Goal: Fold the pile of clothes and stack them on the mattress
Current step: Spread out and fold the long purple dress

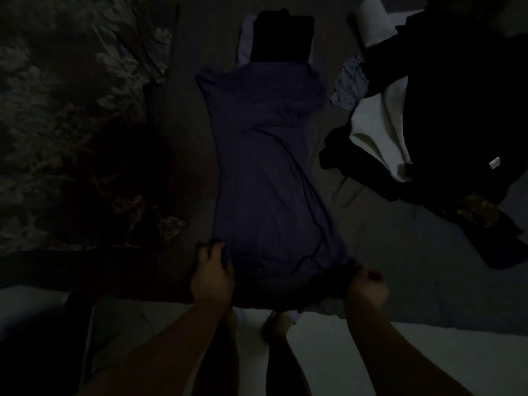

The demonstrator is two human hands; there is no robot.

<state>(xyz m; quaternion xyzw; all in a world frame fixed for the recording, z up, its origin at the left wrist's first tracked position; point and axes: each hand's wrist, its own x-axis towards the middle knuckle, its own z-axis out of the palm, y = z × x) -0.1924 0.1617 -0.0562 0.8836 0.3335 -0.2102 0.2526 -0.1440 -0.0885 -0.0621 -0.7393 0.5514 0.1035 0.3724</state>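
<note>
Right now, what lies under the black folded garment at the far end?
A pale cloth shows at the left edge of the black folded garment. How far it reaches underneath is hidden.

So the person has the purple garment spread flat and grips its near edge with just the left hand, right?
Not quite: both hands grip it. The head view shows the left hand and the right hand each holding the near edge of the purple garment, which lies spread flat.

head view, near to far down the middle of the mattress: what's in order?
Left hand and right hand gripping the near hem → purple dress laid out flat → folded black garment at the far end.
</note>
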